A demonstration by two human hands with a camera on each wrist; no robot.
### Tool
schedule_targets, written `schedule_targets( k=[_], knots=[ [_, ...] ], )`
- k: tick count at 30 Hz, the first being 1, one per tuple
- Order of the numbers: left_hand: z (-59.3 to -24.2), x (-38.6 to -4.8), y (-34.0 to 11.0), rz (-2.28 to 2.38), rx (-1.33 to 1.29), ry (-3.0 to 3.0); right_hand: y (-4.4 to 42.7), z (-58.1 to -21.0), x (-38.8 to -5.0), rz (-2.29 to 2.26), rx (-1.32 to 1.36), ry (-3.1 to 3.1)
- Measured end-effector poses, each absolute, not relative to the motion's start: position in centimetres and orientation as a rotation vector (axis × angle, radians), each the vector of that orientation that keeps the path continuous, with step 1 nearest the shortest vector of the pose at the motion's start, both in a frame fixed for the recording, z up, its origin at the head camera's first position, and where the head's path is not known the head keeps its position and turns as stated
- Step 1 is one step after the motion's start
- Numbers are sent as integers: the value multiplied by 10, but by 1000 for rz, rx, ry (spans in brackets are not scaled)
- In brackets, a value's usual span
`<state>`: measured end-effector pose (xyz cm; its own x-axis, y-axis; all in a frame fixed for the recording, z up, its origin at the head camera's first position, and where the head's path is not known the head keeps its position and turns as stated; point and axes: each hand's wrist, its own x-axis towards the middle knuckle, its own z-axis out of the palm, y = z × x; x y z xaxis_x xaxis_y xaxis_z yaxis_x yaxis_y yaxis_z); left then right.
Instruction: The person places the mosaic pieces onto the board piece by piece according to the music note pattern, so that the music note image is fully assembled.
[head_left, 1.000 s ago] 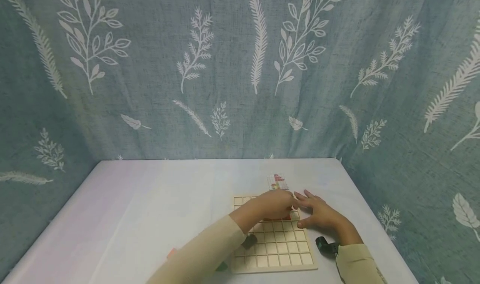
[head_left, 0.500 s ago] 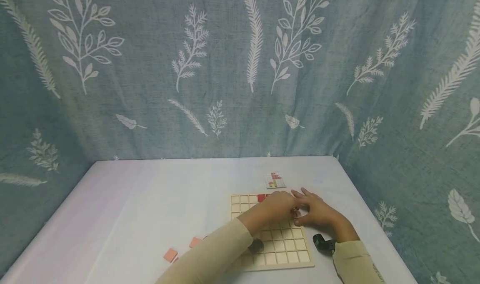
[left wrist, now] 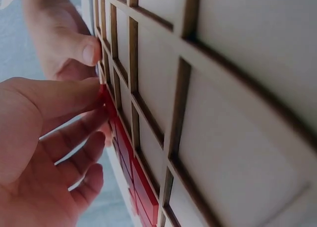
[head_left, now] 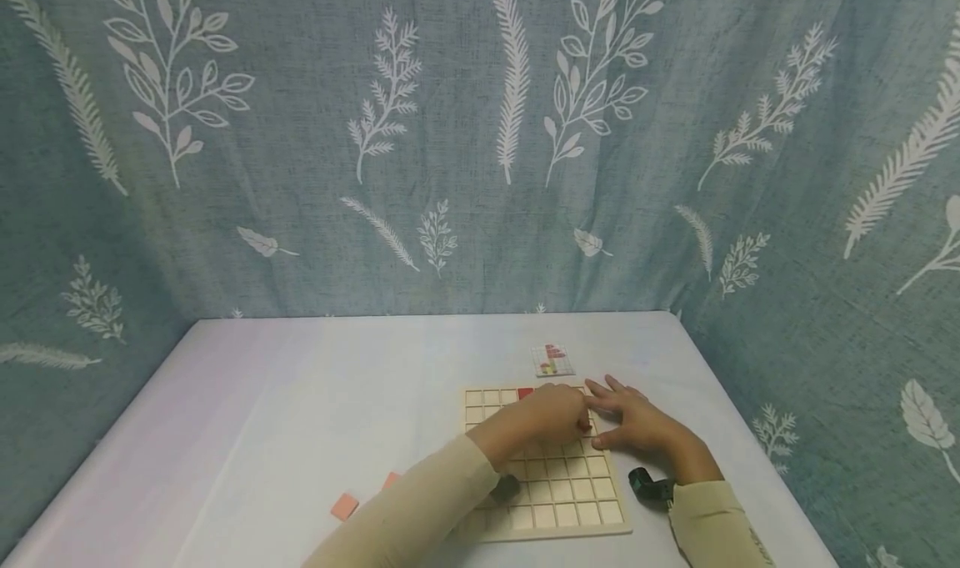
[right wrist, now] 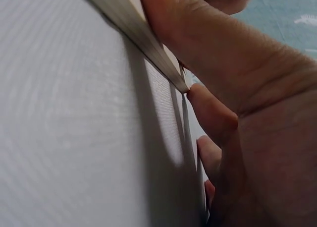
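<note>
Fingers (left wrist: pixel 81 130) of the L hand (head_left: pixel 553 414) pinched a small glossy red square tile (left wrist: pixel 107 100) at the pale wooden grid board's (head_left: pixel 566 515) edge; R hand (head_left: pixel 641 424), digits spread, touched that rim. Vs. a sec ago, the beige L sleeve (head_left: pixel 420 501) had shifted, baring coral square tiles (head_left: pixel 345 506); prob. seating the red one. Sleeve hid some cells; printed white card (head_left: pixel 553 359) lay beyond.

White bench (head_left: pixel 300 401) enclosed by blue-green, leaf-printed cloth (head_left: pixel 300 159)

The cloth hangs behind the bench and along both sides, patterned with pale sprigs (head_left: pixel 382 92), feathery fronds (head_left: pixel 513 76) and single leaves (head_left: pixel 258 241), and falling in soft creases toward the right; the bench's straight far edge runs close to it, the smooth top faintly lilac at left under diffuse light, while the left-hand cloth looks darker than the back
</note>
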<state>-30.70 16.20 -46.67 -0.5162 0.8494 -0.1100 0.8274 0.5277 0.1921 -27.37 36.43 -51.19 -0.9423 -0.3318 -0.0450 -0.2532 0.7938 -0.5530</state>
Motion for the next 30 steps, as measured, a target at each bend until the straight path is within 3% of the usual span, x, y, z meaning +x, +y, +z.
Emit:
schedule_targets(
  k=[15, 22, 30],
  knots=[
    [-450, -317, 115, 322, 1442, 2629, 363, -511, -277, -793, -589, 2817],
    [-438, -322, 53, 328, 1399, 2724, 358, -513, -280, -797, -495, 2836],
    [-437, -305, -32, 339, 1168, 2865, 356, -510, -274, -797, -369, 2858]
  ],
)
